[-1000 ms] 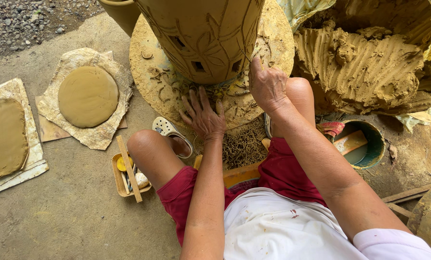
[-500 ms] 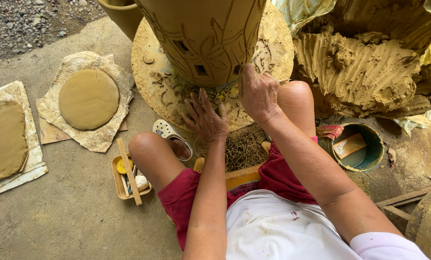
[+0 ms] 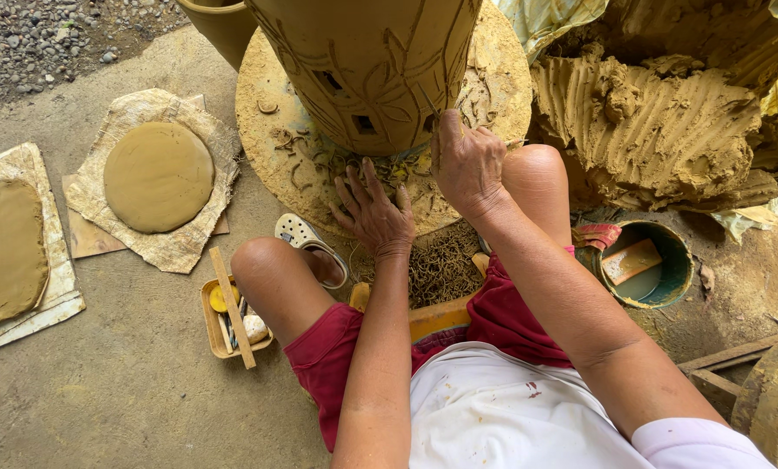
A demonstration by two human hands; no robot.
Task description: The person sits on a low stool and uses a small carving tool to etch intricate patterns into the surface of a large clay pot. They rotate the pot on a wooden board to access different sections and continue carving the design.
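Both hands up: right hand (image 3: 465, 163) has moved in, pinching a thin tool against the clay vessel (image 3: 367, 65); left hand (image 3: 373, 211) splayed empty below it.

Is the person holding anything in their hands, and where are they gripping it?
The right hand pinches a thin carving tool by its lower end, tip against the clay pot. The left hand holds nothing; it rests on the round board.

Carved clay vessel (image 3: 367, 61): damp, matt, incised lines and cut openings. Round work board (image 3: 267, 148): rough, caked with clay trimmings. Clay mound (image 3: 658, 122): wet, ridged, coarse. Flat clay disc (image 3: 158, 176): smooth, matt, on crumpled coarse cloth (image 3: 176, 252). Bucket (image 3: 675, 274): glossy plastic. Floor (image 3: 128, 399): rough concrete.
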